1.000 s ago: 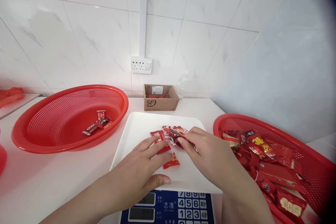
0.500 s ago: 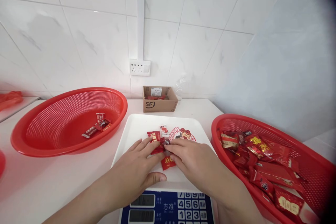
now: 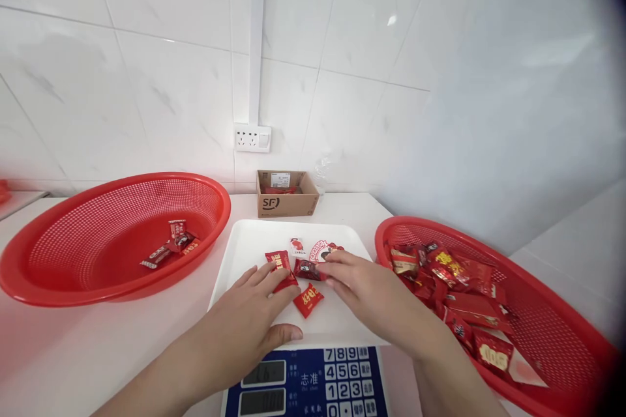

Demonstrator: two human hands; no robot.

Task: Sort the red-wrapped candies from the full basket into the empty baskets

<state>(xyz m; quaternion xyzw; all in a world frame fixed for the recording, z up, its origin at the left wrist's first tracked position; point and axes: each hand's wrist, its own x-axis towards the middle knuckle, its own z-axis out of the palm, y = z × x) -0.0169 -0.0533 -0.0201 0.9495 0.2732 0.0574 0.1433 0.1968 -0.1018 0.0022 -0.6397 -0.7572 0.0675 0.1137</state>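
On the white pan of a digital scale (image 3: 235,267) lie several small wrapped candies. My left hand (image 3: 259,313) is spread over the pan, its fingertips on a red candy packet (image 3: 278,262) at the left. My right hand (image 3: 364,290) reaches in from the right with fingers stretched out; its fingertips touch the right end of a dark red candy (image 3: 306,269). Between the hands lies a red candy with gold lettering (image 3: 308,300). A white packet with a red picture (image 3: 297,247) rests farther back. Under my right fingers a printed red picture is partly covered.
A red perforated basket (image 3: 112,186) at the left holds several candies. Another red basket (image 3: 552,339) at the right holds many red packets. Behind the scale stands an open cardboard box (image 3: 288,207) near the wall. The scale's blue keypad panel (image 3: 310,388) faces me.
My hands have moved slightly apart, uncovering the dark red candy and the gold-lettered one. The white packet now lies flatter and separate. The camera view has shifted a little.
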